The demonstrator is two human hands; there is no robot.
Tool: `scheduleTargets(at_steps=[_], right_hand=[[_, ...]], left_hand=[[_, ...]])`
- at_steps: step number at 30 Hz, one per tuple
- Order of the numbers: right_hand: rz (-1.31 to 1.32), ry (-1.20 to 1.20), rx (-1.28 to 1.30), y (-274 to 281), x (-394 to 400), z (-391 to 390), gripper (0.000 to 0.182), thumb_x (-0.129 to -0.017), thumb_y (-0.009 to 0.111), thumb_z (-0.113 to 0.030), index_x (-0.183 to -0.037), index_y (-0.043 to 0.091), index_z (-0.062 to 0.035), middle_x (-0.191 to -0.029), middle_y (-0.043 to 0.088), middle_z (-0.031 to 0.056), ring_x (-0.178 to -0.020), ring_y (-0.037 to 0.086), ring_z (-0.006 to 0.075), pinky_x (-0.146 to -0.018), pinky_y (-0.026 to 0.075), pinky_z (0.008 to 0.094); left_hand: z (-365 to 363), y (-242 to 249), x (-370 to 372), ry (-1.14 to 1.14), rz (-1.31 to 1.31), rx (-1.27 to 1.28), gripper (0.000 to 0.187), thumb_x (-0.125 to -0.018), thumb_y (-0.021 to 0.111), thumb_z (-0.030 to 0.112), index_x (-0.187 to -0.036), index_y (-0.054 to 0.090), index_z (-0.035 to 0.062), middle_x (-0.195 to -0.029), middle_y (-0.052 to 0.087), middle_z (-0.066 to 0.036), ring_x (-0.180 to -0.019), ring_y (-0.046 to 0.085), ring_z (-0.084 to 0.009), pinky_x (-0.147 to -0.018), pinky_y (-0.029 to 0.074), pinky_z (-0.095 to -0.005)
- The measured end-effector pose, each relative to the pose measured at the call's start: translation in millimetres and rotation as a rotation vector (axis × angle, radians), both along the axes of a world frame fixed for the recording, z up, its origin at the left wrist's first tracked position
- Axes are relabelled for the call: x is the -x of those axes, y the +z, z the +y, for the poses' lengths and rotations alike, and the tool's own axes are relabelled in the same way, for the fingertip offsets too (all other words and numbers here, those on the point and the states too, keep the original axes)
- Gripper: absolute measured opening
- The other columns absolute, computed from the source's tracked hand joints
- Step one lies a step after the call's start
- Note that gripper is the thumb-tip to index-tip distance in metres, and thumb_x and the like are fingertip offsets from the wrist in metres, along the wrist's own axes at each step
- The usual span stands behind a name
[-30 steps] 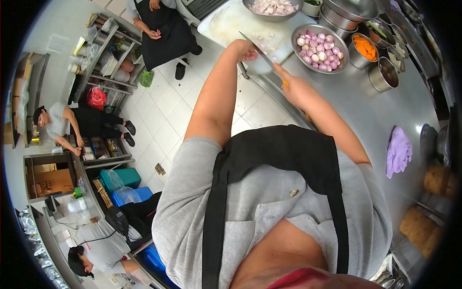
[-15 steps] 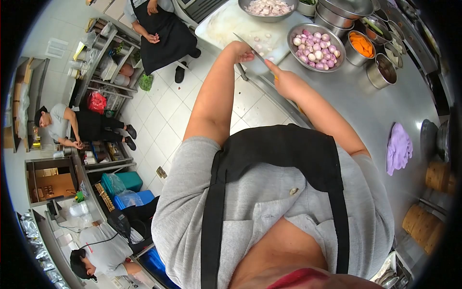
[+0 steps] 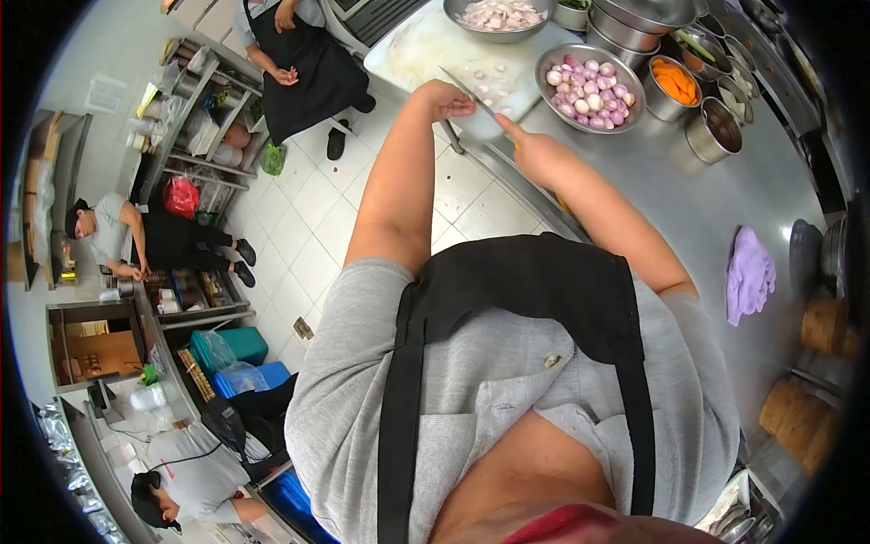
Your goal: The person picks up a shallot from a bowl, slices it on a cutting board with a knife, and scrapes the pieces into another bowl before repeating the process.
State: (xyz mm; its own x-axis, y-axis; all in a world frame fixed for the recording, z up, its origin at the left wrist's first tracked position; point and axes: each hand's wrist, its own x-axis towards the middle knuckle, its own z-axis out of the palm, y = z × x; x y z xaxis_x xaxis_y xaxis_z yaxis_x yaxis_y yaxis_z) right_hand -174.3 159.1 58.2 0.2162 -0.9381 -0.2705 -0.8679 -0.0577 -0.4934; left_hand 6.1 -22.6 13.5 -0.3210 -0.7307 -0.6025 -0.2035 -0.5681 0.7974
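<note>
My right hand (image 3: pixel 536 156) is wrapped round the handle of a knife (image 3: pixel 471 94), whose blade points toward the upper left over the edge of a white cutting board (image 3: pixel 408 50). Beside the blade, my left hand (image 3: pixel 446 100) has its fingers curled together; whatever they hold is too small to make out. Small pale slices (image 3: pixel 492 82) lie on the board. A metal bowl of purple and white shallots (image 3: pixel 589 91) stands to the right of the board, and a bowl of sliced shallots (image 3: pixel 501 14) is at its far side.
Right of the shallots are a metal pot of orange pieces (image 3: pixel 675 83), an empty-looking metal pot (image 3: pixel 714 131) and stacked pans (image 3: pixel 625 36). A purple glove (image 3: pixel 750 276) lies on the steel table (image 3: pixel 671 199). Three other people stand at the left, beyond the tiled floor.
The view has shifted slightly, with the bowls and glove a little further left. Both hands keep nearly the same pose at the knife.
</note>
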Motion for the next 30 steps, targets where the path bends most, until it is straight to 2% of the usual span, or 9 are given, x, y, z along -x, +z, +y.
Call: scheduleTargets(at_steps=[4, 7, 9, 13, 15, 18, 28, 30], right_hand=[[0.047, 0.000, -0.056, 10, -6, 11, 0.076, -0.079, 0.041, 0.001, -0.147, 0.017, -0.0240, -0.089, 0.063, 0.0234, -0.078, 0.062, 0.0343, -0.072, 0.048, 0.0428], [0.000, -0.007, -0.012, 2, 2, 18, 0.074, -0.081, 0.042, -0.001, -0.147, 0.018, -0.0251, -0.088, 0.063, 0.0241, -0.078, 0.062, 0.0347, -0.073, 0.048, 0.0430], [-0.037, -0.020, -0.001, -1, 9, 24, 0.068, -0.088, 0.043, -0.008, -0.146, 0.016, -0.0283, -0.080, 0.061, 0.0250, -0.071, 0.060, 0.0362, -0.070, 0.047, 0.0443], [-0.143, -0.075, 0.033, -3, 16, 37, 0.067, -0.088, 0.044, -0.010, -0.146, 0.017, -0.0288, -0.079, 0.061, 0.0250, -0.071, 0.060, 0.0371, -0.070, 0.047, 0.0441], [-0.094, -0.085, 0.025, 7, 16, 42, 0.066, -0.087, 0.044, -0.010, -0.146, 0.018, -0.0246, -0.084, 0.063, 0.0233, -0.074, 0.062, 0.0352, -0.070, 0.048, 0.0444], [-0.079, -0.079, 0.041, 7, 17, 43, 0.065, -0.088, 0.045, -0.012, -0.146, 0.019, -0.0295, -0.074, 0.060, 0.0238, -0.068, 0.060, 0.0367, -0.066, 0.046, 0.0445], [-0.086, -0.055, 0.073, 9, 16, 46, 0.065, -0.088, 0.045, -0.012, -0.145, 0.020, -0.0293, -0.070, 0.059, 0.0231, -0.063, 0.059, 0.0359, -0.063, 0.046, 0.0451], [-0.087, -0.054, 0.061, 11, 15, 46, 0.065, -0.088, 0.045, -0.011, -0.145, 0.020, -0.0287, -0.070, 0.059, 0.0234, -0.063, 0.059, 0.0360, -0.063, 0.046, 0.0453]], left_hand=[[7, 9, 1, -0.019, -0.021, 0.033, 0.014, -0.083, 0.057, -0.004, -0.094, 0.058, -0.0130, -0.091, 0.063, -0.019, -0.083, 0.065, -0.0257, -0.078, 0.057, -0.0322], [6, 9, 8, 0.013, -0.099, 0.041, 0.012, -0.082, 0.057, -0.005, -0.092, 0.058, -0.0123, -0.091, 0.064, -0.019, -0.083, 0.065, -0.0253, -0.077, 0.057, -0.0319], [1, 6, 10, 0.014, -0.140, -0.021, 0.006, -0.082, 0.056, -0.005, -0.085, 0.059, -0.0090, -0.083, 0.063, -0.017, -0.073, 0.066, -0.0236, -0.065, 0.059, -0.0271], [-2, 2, 7, -0.007, -0.140, -0.009, 0.012, -0.082, 0.056, -0.004, -0.091, 0.058, -0.0123, -0.090, 0.064, -0.019, -0.080, 0.066, -0.0253, -0.074, 0.058, -0.0312], [-2, 3, 6, -0.014, -0.118, -0.010, 0.004, -0.080, 0.057, -0.006, -0.083, 0.059, -0.0081, -0.081, 0.062, -0.016, -0.071, 0.066, -0.0227, -0.063, 0.059, -0.0274], [1, 6, 9, 0.029, -0.117, 0.000, 0.006, -0.080, 0.055, -0.005, -0.085, 0.057, -0.0080, -0.080, 0.062, -0.016, -0.071, 0.065, -0.0223, -0.063, 0.058, -0.0273], [-8, -4, 6, -0.077, -0.125, -0.005, 0.008, -0.082, 0.052, -0.001, -0.086, 0.057, -0.0061, -0.079, 0.062, -0.013, -0.070, 0.065, -0.0211, -0.063, 0.058, -0.0272], [-9, -4, 6, -0.091, -0.145, -0.018, 0.011, -0.084, 0.053, 0.000, -0.086, 0.060, -0.0079, -0.083, 0.064, -0.014, -0.075, 0.066, -0.0218, -0.071, 0.058, -0.0288]])
